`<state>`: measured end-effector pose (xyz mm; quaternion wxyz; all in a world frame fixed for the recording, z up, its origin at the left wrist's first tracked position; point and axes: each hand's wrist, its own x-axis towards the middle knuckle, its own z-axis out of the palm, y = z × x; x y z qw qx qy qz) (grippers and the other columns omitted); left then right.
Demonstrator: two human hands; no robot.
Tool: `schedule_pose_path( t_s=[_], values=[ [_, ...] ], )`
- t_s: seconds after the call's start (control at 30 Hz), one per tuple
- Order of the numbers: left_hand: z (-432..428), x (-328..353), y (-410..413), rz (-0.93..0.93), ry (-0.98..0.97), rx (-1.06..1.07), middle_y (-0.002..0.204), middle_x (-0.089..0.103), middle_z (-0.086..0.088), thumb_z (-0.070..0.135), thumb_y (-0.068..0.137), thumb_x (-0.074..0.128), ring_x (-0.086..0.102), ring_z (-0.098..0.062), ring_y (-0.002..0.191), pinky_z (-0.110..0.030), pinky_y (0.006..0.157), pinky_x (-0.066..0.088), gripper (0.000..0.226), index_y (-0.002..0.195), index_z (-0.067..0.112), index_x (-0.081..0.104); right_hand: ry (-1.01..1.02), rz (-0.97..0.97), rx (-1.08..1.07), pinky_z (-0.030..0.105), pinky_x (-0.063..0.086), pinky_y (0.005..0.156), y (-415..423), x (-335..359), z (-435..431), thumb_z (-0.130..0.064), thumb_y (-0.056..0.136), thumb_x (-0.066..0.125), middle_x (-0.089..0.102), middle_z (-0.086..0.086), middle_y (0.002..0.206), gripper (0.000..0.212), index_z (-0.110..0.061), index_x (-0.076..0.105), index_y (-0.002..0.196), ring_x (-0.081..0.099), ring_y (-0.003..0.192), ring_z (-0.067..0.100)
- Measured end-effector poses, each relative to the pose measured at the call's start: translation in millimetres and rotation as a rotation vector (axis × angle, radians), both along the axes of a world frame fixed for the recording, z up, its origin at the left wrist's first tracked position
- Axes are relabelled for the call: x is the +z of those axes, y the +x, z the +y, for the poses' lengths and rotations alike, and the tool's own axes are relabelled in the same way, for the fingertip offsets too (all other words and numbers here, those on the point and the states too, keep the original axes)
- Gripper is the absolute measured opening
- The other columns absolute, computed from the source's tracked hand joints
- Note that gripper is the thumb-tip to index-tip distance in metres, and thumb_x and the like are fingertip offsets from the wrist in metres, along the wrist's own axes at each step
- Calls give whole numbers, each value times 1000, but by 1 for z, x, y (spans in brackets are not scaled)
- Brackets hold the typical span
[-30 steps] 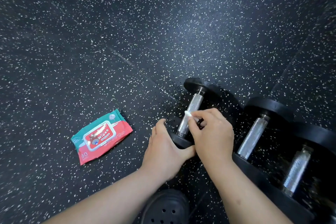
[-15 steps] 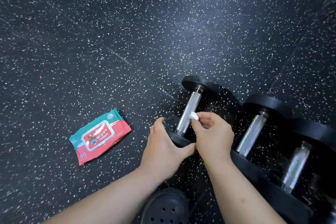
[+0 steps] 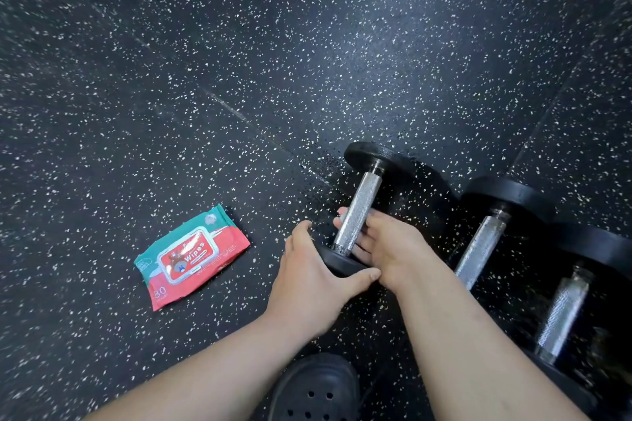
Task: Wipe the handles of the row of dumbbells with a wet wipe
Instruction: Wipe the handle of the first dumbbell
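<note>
Three black dumbbells with knurled silver handles lie in a row on the speckled floor. My left hand [image 3: 307, 284] grips the near head [image 3: 337, 263] of the leftmost dumbbell. That dumbbell's handle [image 3: 359, 207] has the fingers of my right hand [image 3: 393, 249] reaching under it, and the fingertips show on its left side. A pale sliver of the wet wipe [image 3: 342, 213] peeks out at those fingertips; the rest is hidden. The second handle [image 3: 478, 249] and third handle [image 3: 561, 311] lie to the right, untouched.
A red and teal pack of wipes [image 3: 191, 256] lies flat on the floor left of my hands. A black perforated shoe [image 3: 318, 386] sits at the bottom centre. Dark rubber flooring [image 3: 239, 79] stretches away beyond the dumbbells.
My right hand has moved from pinching the wipe on top of the handle to reaching beneath it, near the lower end. My left hand has stayed on the near head.
</note>
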<state>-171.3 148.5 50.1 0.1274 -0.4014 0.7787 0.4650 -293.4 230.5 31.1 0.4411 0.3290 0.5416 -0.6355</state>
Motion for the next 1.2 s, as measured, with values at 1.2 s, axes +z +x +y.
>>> schedule_pose_path(
  t_s=[1.2],
  values=[
    [1,0,-1,-25,14,-1,161,36,8,80,52,86,40,-15,147,-41,118,41,139,160,32,14,11,-7,85,32,60,75,-5,1,1,-7,105,49,82,11,106,24,-7,72,113,79,90,21]
  ],
)
